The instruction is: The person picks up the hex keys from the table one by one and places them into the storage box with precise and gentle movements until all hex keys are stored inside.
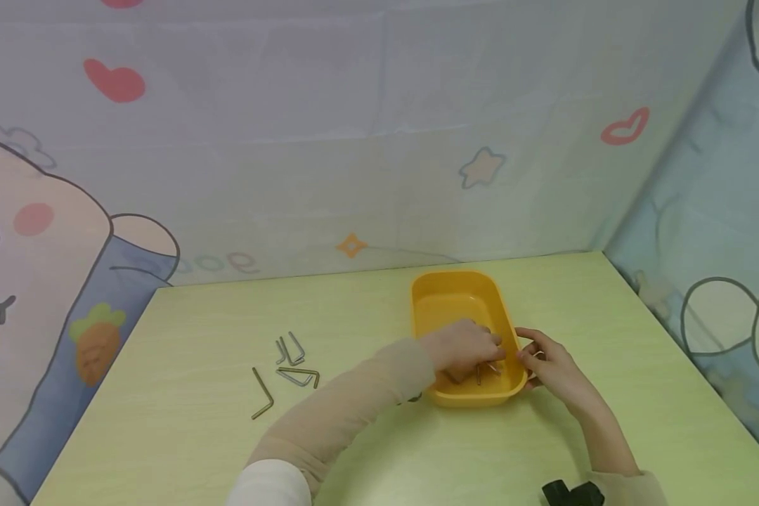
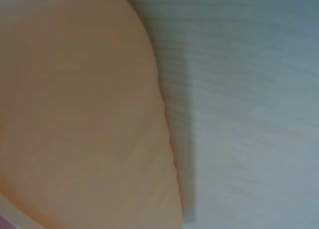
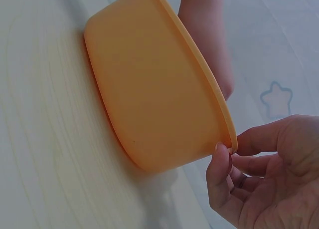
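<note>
A yellow plastic basin (image 1: pixel 425 302) stands on the table in the head view. My right hand (image 1: pixel 556 365) pinches its rim at the near right corner; the right wrist view shows the thumb and fingers on that rim, and the basin's outer wall (image 3: pixel 154 89). My left hand (image 1: pixel 462 348) reaches down inside the basin, fingers bent. L-shaped hex keys (image 1: pixel 478 374) show by its fingers; whether it grips one is hidden. Only a beige sleeve (image 2: pixel 84 109) over the table fills the left wrist view.
Left of the basin lie several silver hex keys (image 1: pixel 300 349), a brass-coloured hex key (image 1: pixel 299 370) across one of them, and another brass-coloured one (image 1: pixel 264 393) apart. A printed cloth (image 1: pixel 329 140) hangs behind the table (image 1: pixel 379 302).
</note>
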Demonstrator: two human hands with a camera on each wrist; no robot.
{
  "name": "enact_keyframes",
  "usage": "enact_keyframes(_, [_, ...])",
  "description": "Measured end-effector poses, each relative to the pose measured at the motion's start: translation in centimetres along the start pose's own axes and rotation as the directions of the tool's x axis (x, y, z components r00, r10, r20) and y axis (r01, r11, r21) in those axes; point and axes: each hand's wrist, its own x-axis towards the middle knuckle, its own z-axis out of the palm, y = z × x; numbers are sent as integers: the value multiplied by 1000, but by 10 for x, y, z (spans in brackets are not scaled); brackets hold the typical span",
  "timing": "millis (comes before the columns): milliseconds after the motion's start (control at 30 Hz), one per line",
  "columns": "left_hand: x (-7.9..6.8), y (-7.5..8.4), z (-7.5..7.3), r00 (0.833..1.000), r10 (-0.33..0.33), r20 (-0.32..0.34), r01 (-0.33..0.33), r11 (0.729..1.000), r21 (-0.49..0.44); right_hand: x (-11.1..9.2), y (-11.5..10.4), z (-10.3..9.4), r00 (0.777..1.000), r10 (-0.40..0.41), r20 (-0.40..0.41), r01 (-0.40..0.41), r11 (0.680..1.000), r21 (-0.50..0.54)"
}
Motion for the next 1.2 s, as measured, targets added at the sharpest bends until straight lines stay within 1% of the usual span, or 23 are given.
enact_keyframes(200, [-1, 0, 2, 1000, -6, -19, 6, 1000, -24, 1, 1, 1, 1000, -3, 0, 3, 1000, -1])
enact_keyframes(300, [-3, -1, 1, 999, -23, -39, 22, 999, -45, 2, 2, 1, 1000, -2, 0, 2, 1000, 2])
enact_keyframes(467, [-9, -3, -5, 996, -55, -63, 50, 996, -74, 2, 2, 1, 1000, 2, 0, -2, 1000, 4])
enact_keyframes(667, [-18, -3, -14, 993, -70, -91, 62, 993, -98, 2, 3, 1, 1000, 6, -1, -6, 1000, 0])
enact_keyframes(767, [-24, -3, -18, 990, -81, -119, 69, 992, -105, 2, 3, 0, 1000, 2, 0, -2, 1000, 4])
enact_keyframes(867, [-31, -4, -20, 978, -95, -183, 76, 991, -106, 1, 3, 0, 1000, -1, -1, 1, 1000, 7])
enact_keyframes(967, [-38, -7, -22, 956, -115, -269, 95, 992, -88, 1, 2, 0, 1000, -2, -3, 2, 1000, 5])
enact_keyframes(1067, [-47, -10, -23, 940, -146, -308, 127, 989, -80, 1, 2, 1, 1000, -1, -2, 1, 1000, 2])
enact_keyframes(1200, [-57, -14, -23, 925, -181, -334, 154, 983, -104, 2, 3, 1, 1000, 2, -1, -2, 1000, 0])
